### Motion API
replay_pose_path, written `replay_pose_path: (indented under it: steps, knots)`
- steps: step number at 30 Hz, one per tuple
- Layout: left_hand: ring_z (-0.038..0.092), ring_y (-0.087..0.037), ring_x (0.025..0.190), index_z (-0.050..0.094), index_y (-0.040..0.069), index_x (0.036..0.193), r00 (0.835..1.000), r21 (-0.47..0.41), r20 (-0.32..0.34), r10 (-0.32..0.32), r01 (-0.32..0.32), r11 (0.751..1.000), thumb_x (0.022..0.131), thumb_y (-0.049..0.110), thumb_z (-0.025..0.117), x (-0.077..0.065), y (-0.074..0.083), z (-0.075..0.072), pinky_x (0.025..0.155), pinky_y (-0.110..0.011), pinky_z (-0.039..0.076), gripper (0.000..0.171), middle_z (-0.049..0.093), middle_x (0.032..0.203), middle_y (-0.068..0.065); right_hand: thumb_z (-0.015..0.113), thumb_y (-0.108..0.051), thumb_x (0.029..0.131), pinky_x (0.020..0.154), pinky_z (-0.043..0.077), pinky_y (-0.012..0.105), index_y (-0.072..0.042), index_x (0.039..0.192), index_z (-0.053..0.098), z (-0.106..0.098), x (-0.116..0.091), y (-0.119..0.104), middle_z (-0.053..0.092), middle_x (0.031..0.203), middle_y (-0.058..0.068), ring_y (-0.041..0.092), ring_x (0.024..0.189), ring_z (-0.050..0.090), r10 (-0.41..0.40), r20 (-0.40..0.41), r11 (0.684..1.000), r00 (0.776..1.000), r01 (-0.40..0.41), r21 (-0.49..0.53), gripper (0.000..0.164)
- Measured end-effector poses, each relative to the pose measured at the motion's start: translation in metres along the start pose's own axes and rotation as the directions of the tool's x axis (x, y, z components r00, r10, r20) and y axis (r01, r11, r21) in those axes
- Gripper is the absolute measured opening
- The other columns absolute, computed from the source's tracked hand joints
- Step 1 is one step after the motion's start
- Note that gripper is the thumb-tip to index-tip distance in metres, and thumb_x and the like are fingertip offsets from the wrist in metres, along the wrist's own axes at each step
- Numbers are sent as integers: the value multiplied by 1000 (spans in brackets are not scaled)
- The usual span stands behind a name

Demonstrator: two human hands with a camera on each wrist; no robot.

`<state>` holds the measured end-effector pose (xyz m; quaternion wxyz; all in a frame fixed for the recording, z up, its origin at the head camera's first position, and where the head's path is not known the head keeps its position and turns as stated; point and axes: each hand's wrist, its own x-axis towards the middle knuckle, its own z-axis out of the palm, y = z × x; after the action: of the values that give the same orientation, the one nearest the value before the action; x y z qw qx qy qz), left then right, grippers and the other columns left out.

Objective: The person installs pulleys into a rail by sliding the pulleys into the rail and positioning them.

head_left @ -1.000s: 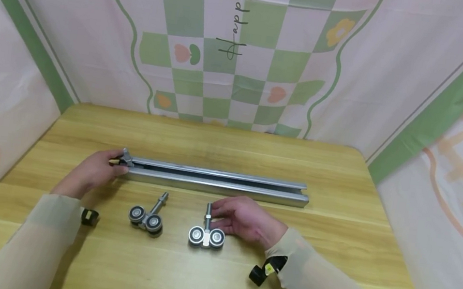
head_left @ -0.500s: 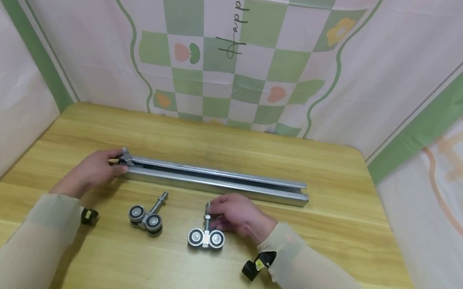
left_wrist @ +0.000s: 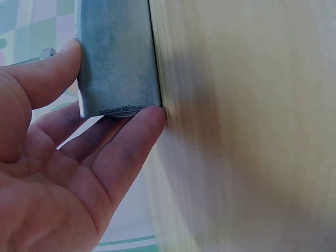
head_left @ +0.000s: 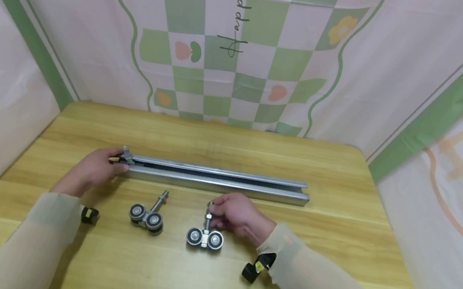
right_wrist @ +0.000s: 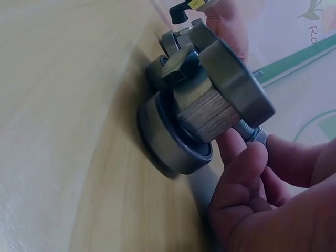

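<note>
A long metal track rail [head_left: 217,185] lies across the table, its slot facing up. My left hand [head_left: 98,170] holds the rail's left end, thumb along the side and fingertips at the end face in the left wrist view. The bolt of a trolley roller [head_left: 126,155] sticks up there; its wheels are hidden. In front of the rail, my right hand [head_left: 244,217] pinches the threaded bolt of a trolley roller [head_left: 205,238] between thumb and fingers. Its wheels [right_wrist: 176,134] appear large in the right wrist view. Another trolley roller [head_left: 147,219] lies to its left, bolt pointing away.
The wooden table [head_left: 178,279] has its far edge against a patterned curtain [head_left: 222,84]. More curtain hangs along the left and right sides. Black cameras sit on both wrists.
My right hand has shifted slightly left and closed its fingers on the roller's bolt. That roller has moved very slightly. The left hand and rail stay in place.
</note>
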<state>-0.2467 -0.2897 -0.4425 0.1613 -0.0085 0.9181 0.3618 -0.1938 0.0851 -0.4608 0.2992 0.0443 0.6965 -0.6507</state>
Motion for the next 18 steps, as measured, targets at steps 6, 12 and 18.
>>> replay_pose_path:
  steps: [6, 12, 18]
  knots:
    - [45, -41, 119, 24, 4, 158, 1000, -12, -1, -2, 2, 1000, 100, 39, 60, 1, -1, 1, 96, -56, 42, 77, 33, 151, -31, 63, 3, 92, 57, 53, 25, 11, 114, 63, -4, 0, -1, 68, 91, 21, 19, 65, 65, -20, -15, 1000, 1000, 20, 16, 24]
    - [43, -43, 121, 23, 4, 158, 1000, -13, 4, 0, 0, 1000, 100, 39, 60, -1, 1, -1, 98, -58, 40, 77, 31, 152, -32, 62, 5, 92, 59, 52, 25, 14, 113, 62, -10, -6, -5, 67, 91, 21, 21, 66, 63, -88, -23, 996, 996, 88, 5, 22]
    - [42, -44, 123, 23, 4, 158, 1000, -5, 3, 0, 0, 1000, 100, 37, 60, -2, 1, -1, 99, -59, 39, 77, 31, 152, -32, 64, 5, 91, 63, 55, 30, 14, 112, 63, -15, -14, -10, 67, 90, 19, 22, 68, 63, -149, -29, 986, 988, 146, -75, 22]
